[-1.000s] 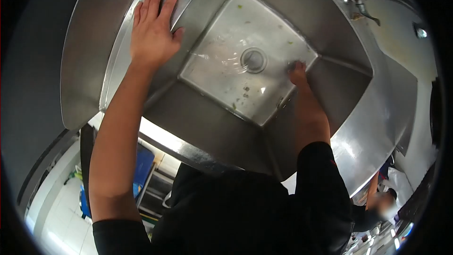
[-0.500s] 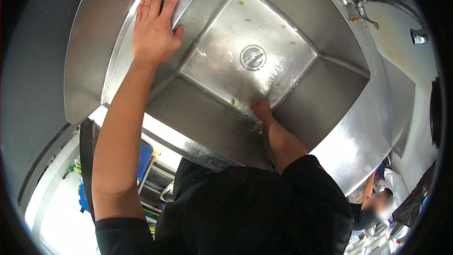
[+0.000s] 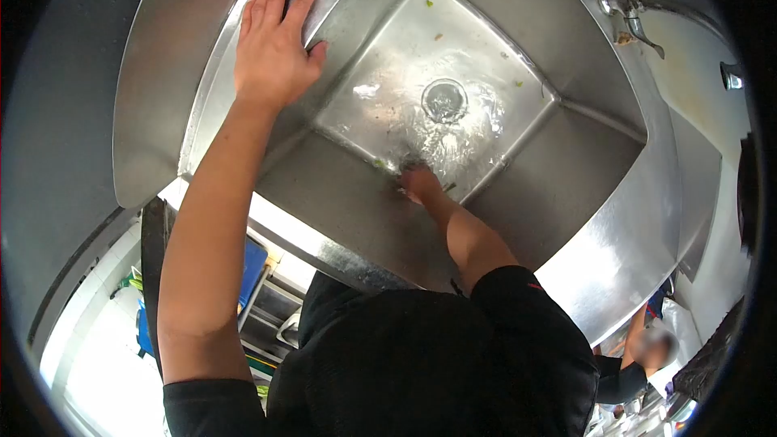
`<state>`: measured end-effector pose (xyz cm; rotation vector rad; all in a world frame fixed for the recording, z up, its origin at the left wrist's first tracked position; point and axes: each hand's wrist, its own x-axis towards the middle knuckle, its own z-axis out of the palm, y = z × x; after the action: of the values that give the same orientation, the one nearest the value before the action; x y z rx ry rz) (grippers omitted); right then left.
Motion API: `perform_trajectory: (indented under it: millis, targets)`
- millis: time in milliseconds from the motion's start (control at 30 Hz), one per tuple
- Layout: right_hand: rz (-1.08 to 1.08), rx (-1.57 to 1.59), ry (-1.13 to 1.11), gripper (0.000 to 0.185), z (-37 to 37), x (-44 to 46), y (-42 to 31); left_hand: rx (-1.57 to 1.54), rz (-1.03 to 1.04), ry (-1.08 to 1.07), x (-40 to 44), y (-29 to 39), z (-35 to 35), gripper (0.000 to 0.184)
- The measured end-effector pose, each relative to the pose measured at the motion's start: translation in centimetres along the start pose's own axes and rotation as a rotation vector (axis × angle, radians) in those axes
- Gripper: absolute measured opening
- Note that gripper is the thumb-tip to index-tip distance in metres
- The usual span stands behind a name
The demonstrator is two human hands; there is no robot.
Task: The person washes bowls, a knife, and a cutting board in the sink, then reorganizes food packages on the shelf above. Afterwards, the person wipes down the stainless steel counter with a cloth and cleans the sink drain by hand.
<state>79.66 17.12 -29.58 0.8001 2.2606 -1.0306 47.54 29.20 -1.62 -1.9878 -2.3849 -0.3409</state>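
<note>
My left hand point(image 3: 279, 61) lies flat on the metal rim of a deep steel sink point(image 3: 566, 170), its fingers stretched and a little apart. Low in the basin, my right hand point(image 3: 419, 182) is close to the bottom near the side nearest me. Its fingers are curled and blurred; a dark patch shows at their tips, but I cannot make out what they hold. Shallow water ripples over the bottom around the round drain point(image 3: 444, 101). Small green scraps point(image 3: 429, 3) lie scattered on the wet metal.
A tap point(image 3: 631, 10) with a curved spout is fixed at the upper right. Shelves with a blue item point(image 3: 252, 271) stand below the sink's near edge. Another person point(image 3: 635, 360) is at the lower right.
My right hand has swept left along the basin's bottom, and the water is rippling toward the drain. My left hand stays on the rim. The view has shifted slightly.
</note>
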Motion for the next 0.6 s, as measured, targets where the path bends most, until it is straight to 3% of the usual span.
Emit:
perform_trajectory:
  millis: [67,133,167,233,367,433,533,600]
  targets:
    - [0.076,0.001,-0.003,0.017,-0.8,-1.7,1.3,-0.008,0.004,0.001,0.0,0.0,0.0,0.078]
    - [0.151,0.024,0.294,0.019,-4.9,-4.6,1.3,-0.016,0.002,0.006,-0.2,-0.2,0.1,0.077]
    - [0.156,0.021,0.291,0.019,-4.6,-5.6,1.8,-0.011,-0.003,0.000,-0.3,-0.1,0.3,0.077]
    - [0.314,-0.115,-0.020,0.024,-3.7,-6.6,2.9,-0.007,0.000,0.014,0.1,-0.1,0.1,0.077]
    - [0.317,-0.112,-0.065,0.028,3.4,-8.1,5.3,-0.009,-0.001,-0.007,-0.2,-0.1,0.0,0.076]
    - [0.428,0.126,-0.205,0.031,4.6,-8.0,4.7,-0.019,0.012,0.016,-0.1,0.1,-0.1,0.078]
    - [0.544,0.216,-0.076,0.033,5.7,-7.8,4.4,0.000,-0.009,-0.013,0.1,0.1,-0.4,0.078]
    - [0.480,0.270,-0.016,0.033,5.0,-7.7,3.1,-0.006,-0.002,-0.001,-0.1,0.2,-0.4,0.078]
